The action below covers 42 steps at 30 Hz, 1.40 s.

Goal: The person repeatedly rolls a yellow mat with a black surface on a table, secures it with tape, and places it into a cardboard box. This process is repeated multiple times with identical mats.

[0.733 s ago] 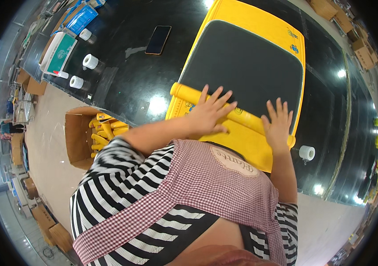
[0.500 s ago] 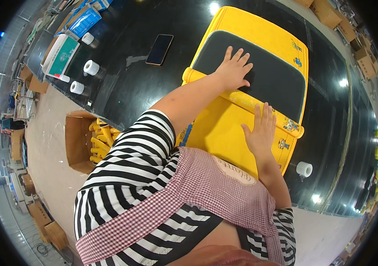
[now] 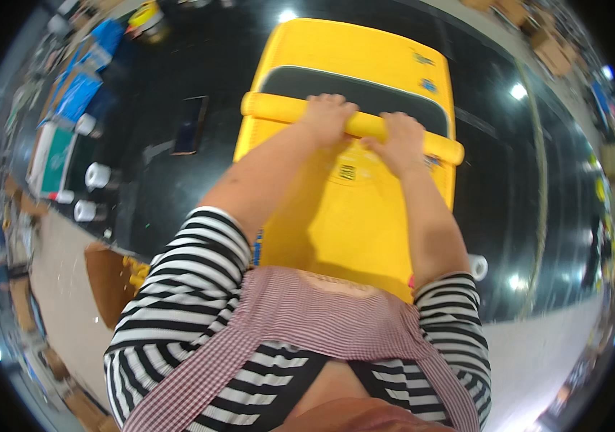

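Observation:
A large yellow sheet [image 3: 343, 223] with small blue cartoon prints lies on the black table in front of me. Across it runs a thick yellow roll [image 3: 368, 127], and a strip of dark panel [image 3: 372, 90] shows just beyond. My left hand [image 3: 327, 121] is closed over the roll left of its middle, fingers curled over the far side. On the right part of the roll, my right hand [image 3: 402, 144] curls its fingers over the top, thumb toward the left hand. What lies inside the roll is hidden.
A dark phone [image 3: 190, 126] lies on the black table [image 3: 149, 187] to the left. Several white rolls [image 3: 97, 176] stand near a green-and-white box [image 3: 54, 160] at the table's left edge. Another white roll [image 3: 477, 267] is right of my forearm. A cardboard box [image 3: 105, 281] sits lower left.
Both hands have left their flat, spread pose and now grip the roll. More of the dark panel is covered, with the roll lying farther up over it. The view has shifted too.

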Each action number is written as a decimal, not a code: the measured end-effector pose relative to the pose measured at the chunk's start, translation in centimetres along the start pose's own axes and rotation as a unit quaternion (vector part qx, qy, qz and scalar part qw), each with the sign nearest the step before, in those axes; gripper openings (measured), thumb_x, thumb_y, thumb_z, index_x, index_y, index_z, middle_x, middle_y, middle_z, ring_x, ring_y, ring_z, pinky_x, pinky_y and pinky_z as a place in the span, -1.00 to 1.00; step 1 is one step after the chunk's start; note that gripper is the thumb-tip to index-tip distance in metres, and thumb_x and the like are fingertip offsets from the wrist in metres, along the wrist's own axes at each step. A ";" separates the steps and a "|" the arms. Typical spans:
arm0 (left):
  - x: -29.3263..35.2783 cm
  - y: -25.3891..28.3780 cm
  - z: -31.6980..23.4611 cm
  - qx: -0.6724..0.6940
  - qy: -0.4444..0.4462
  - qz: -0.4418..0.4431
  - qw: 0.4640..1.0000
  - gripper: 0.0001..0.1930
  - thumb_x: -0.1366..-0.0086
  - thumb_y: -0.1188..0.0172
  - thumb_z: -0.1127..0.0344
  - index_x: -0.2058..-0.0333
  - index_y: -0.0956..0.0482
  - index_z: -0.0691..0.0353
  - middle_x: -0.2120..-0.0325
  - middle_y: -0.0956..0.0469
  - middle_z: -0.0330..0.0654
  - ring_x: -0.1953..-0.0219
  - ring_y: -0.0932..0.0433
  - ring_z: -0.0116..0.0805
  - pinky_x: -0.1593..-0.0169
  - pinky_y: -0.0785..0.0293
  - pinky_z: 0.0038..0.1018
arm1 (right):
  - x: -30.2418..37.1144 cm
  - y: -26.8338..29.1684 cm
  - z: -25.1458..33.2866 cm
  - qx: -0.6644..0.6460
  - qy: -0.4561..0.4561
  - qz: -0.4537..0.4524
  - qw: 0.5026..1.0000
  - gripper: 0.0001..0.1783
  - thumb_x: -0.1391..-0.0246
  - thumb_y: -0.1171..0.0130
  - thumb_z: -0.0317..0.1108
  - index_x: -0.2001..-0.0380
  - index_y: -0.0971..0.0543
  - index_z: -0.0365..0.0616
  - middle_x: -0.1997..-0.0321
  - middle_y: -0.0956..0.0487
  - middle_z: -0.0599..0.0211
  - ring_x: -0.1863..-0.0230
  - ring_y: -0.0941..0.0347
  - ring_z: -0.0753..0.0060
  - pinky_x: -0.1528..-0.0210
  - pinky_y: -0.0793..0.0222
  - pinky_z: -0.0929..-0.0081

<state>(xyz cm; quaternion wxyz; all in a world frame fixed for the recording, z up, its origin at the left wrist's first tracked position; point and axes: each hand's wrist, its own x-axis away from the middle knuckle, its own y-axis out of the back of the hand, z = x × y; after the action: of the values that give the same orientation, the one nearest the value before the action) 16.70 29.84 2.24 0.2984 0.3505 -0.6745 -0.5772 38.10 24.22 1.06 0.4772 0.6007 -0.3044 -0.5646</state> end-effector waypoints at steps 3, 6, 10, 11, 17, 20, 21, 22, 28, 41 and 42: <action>0.1 -0.2 0.4 -0.014 -0.004 -0.018 1.000 -0.39 -0.09 -0.47 -0.04 -0.10 -0.52 -0.05 0.00 -0.51 -0.14 -0.15 -0.47 -0.01 -0.15 -0.36 0.00 | -1.1 2.8 1.1 -0.002 -0.013 0.148 0.989 -0.34 -0.03 -0.44 0.07 -0.11 -0.52 -0.05 -0.07 -0.54 0.21 -0.20 -0.41 0.09 -0.23 -0.31 0.17; 1.0 0.5 -1.4 -0.015 -0.025 -0.015 0.999 -0.37 -0.09 -0.47 0.00 -0.13 -0.50 -0.03 0.04 -0.50 -0.12 -0.11 -0.47 -0.01 -0.15 -0.34 -0.06 | 0.2 2.0 -0.2 0.061 0.036 0.153 0.986 -0.36 -0.01 -0.42 0.11 -0.02 -0.54 -0.06 -0.01 -0.54 0.25 -0.11 -0.45 0.13 -0.14 -0.37 0.21; 11.9 -0.1 -5.6 0.015 -0.085 -0.102 0.991 -0.34 -0.03 -0.48 0.06 -0.10 -0.49 0.11 0.15 -0.45 -0.07 0.02 -0.43 -0.01 -0.10 -0.30 -0.09 | 10.0 5.1 2.6 0.013 0.115 0.095 0.989 -0.38 0.03 -0.43 0.06 0.04 -0.51 -0.14 0.12 -0.51 0.24 0.03 -0.43 0.15 -0.03 -0.35 0.23; 15.7 -0.4 -6.8 0.026 -0.088 -0.129 0.987 -0.31 0.03 -0.49 0.09 -0.09 -0.49 0.13 0.17 -0.43 -0.06 0.05 -0.43 -0.01 -0.09 -0.30 -0.07 | 13.1 6.7 4.4 0.006 0.132 0.099 0.986 -0.39 0.04 -0.43 0.03 0.05 -0.51 -0.15 0.13 -0.51 0.24 0.03 -0.43 0.15 -0.02 -0.35 0.24; 30.7 -2.9 -0.6 0.039 0.038 -0.089 0.995 -0.40 -0.19 -0.36 0.06 -0.15 -0.53 0.20 -0.07 -0.45 0.10 -0.12 -0.44 0.11 -0.29 -0.27 0.00 | 22.8 17.2 7.8 -0.107 0.001 0.161 0.981 -0.25 0.11 -0.53 -0.24 -0.20 -0.53 -0.13 -0.12 -0.56 0.09 -0.18 -0.45 -0.02 -0.33 -0.29 0.12; 32.5 0.4 0.4 0.078 0.175 -0.084 0.978 -0.47 -0.33 -0.31 0.03 -0.15 -0.54 0.21 -0.18 -0.40 0.11 -0.18 -0.45 0.10 -0.30 -0.35 -0.08 | 27.5 15.9 2.6 -0.007 -0.106 0.124 0.987 -0.36 -0.03 -0.48 -0.25 -0.21 -0.55 -0.04 -0.20 -0.53 0.09 -0.24 -0.44 0.01 -0.36 -0.35 0.14; 32.8 1.6 0.3 0.108 0.215 -0.082 0.967 -0.48 -0.37 -0.31 0.02 -0.16 -0.53 0.22 -0.22 -0.38 0.12 -0.21 -0.46 0.09 -0.30 -0.39 -0.12 | 29.4 14.5 1.5 -0.119 -0.204 0.109 0.965 -0.36 -0.07 -0.46 -0.28 -0.23 -0.54 -0.08 -0.26 -0.48 0.08 -0.24 -0.45 0.03 -0.25 -0.46 0.23; 33.2 1.6 0.2 0.181 0.239 -0.091 0.950 -0.49 -0.37 -0.31 0.05 -0.17 -0.53 0.22 -0.23 -0.36 0.13 -0.22 -0.46 0.09 -0.29 -0.41 -0.16 | 30.5 13.5 1.0 -0.229 -0.294 0.093 0.923 -0.37 -0.11 -0.43 -0.30 -0.25 -0.52 -0.11 -0.33 -0.43 0.07 -0.24 -0.46 0.05 -0.13 -0.58 0.33; 34.8 -0.8 -1.2 0.339 0.283 -0.181 0.879 -0.53 -0.37 -0.31 0.28 -0.22 -0.51 0.22 -0.29 -0.34 0.13 -0.29 -0.41 0.05 -0.34 -0.37 -0.29 | 31.1 13.2 1.9 -0.327 -0.358 0.047 0.873 -0.38 -0.22 -0.35 -0.34 -0.32 -0.45 -0.18 -0.45 -0.33 0.10 -0.26 -0.48 0.18 0.07 -0.64 0.53; 24.3 -0.2 -11.1 0.058 -0.151 -0.071 0.984 -0.24 -0.23 -0.38 -0.01 -0.40 -0.33 -0.31 -0.46 -0.15 0.12 -0.53 -0.02 0.18 -0.44 0.27 0.42 | 21.4 8.7 -4.3 -0.082 -0.213 0.038 0.973 -0.21 -0.21 -0.35 -0.06 -0.42 -0.35 -0.09 -0.56 -0.23 -0.03 -0.59 -0.04 -0.08 -0.57 -0.02 0.12; 22.4 0.4 -10.9 0.041 -0.132 -0.036 0.990 -0.16 -0.20 -0.40 -0.03 -0.44 -0.27 -0.32 -0.47 -0.14 0.10 -0.51 -0.07 0.16 -0.46 0.24 0.39 | 19.8 8.1 -5.0 -0.056 -0.216 0.018 0.975 -0.22 -0.18 -0.37 -0.09 -0.39 -0.38 -0.13 -0.53 -0.27 -0.01 -0.56 -0.10 -0.06 -0.56 -0.05 0.14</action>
<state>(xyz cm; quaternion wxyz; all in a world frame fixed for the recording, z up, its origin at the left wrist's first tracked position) 12.53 5.41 4.27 0.1710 0.3071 -0.7179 -0.6009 47.88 4.55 0.37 0.4435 0.4315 -0.3789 -0.6882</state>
